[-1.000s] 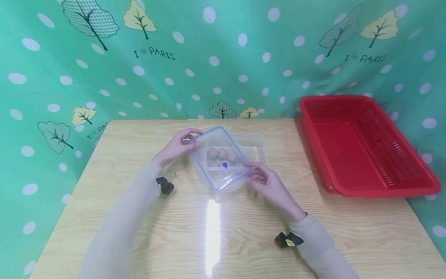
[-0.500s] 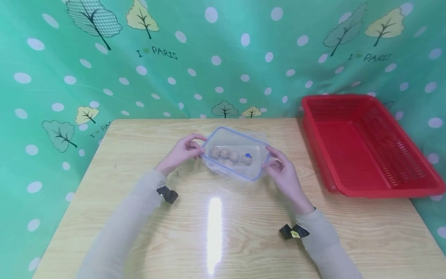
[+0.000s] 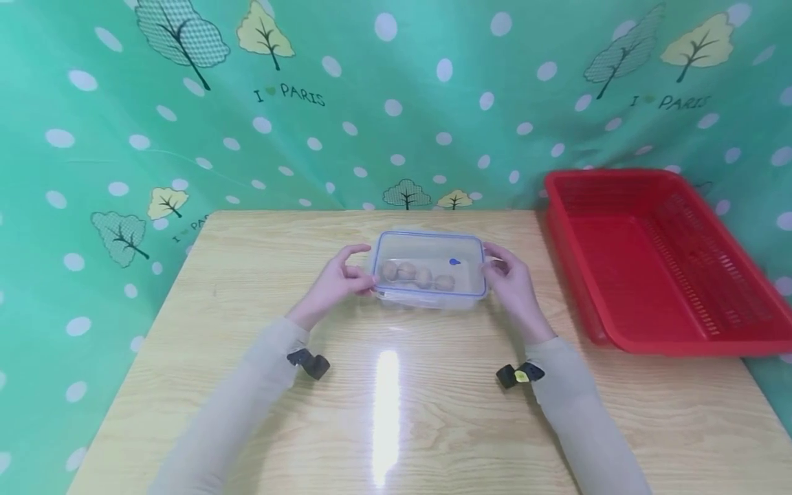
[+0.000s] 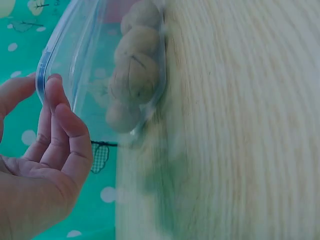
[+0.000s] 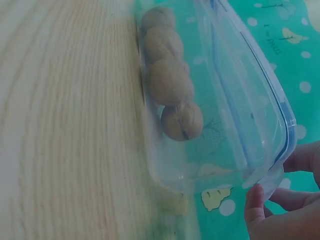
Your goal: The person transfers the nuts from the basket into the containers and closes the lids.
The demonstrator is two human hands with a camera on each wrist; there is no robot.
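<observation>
A clear rectangular lid with a blue seal and a small blue tab lies over a clear plastic food container. Several walnuts sit along the container's bottom, visible through its walls. At the lid's left end, my left hand pinches the rim between thumb and fingers. My right hand holds the opposite end; in the right wrist view its fingertips are at the lid's corner. Lid and container line up closely, but whether the lid touches the rim all round I cannot tell.
A large red plastic basket stands on the right side of the wooden table. Behind the table hangs a green dotted cloth. Light glares off the tabletop in front of the container.
The lid has turned from a diagonal position to square with the container and shifted right, both hands keeping hold of its ends. The container has also straightened slightly.
</observation>
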